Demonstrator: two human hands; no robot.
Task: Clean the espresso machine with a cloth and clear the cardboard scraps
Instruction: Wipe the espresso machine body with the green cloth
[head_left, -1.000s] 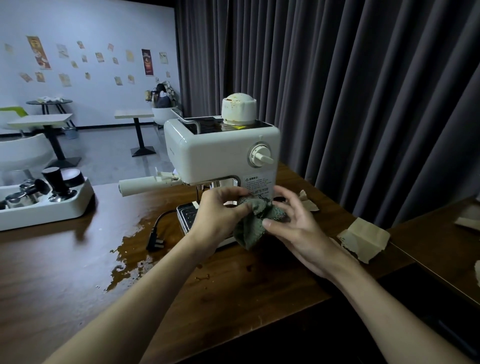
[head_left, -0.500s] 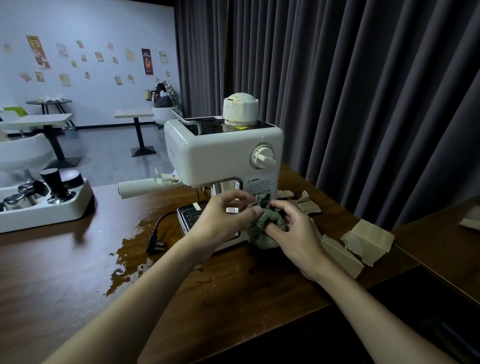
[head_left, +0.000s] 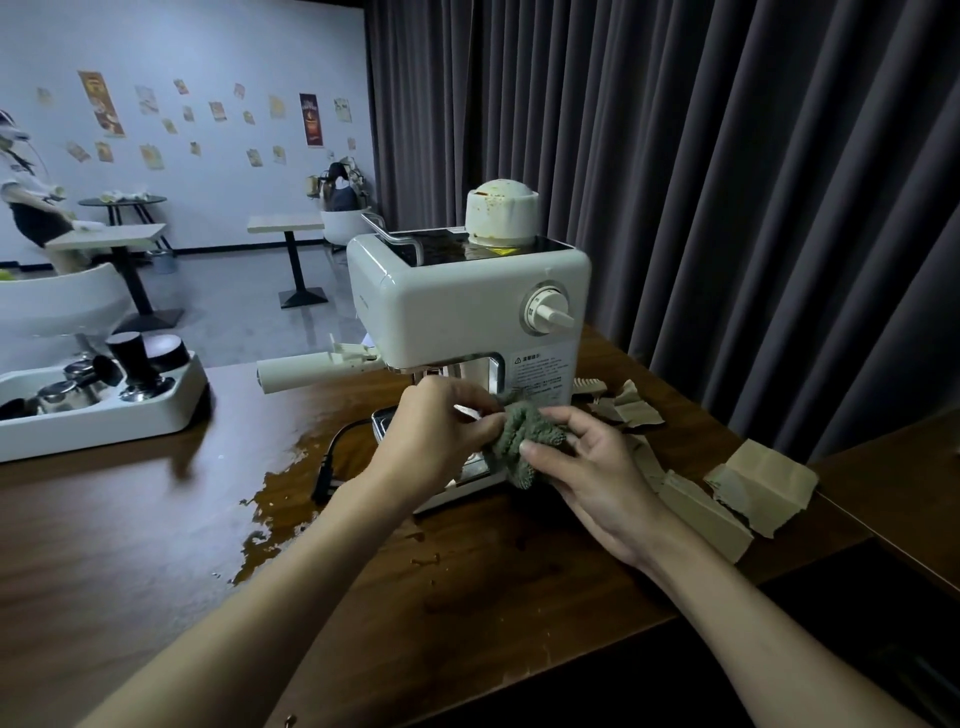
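glossy wood table (head_left: 130, 545); left hand (head_left: 434, 441) and right hand (head_left: 597, 470) fingers clamped on a nubby green cloth (head_left: 511, 434)

It looked like a café: pedestal tables (head_left: 284, 224) far left, posters (head_left: 310, 119) on the wall (head_left: 234, 47), an espresso machine (head_left: 457, 306) on the desk (head_left: 130, 519).

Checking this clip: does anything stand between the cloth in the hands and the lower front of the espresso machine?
Nothing visible does. The left hand and right hand hold the cloth directly in front of the lower front of the espresso machine. The cardboard scraps lie off to its right, out of the way.
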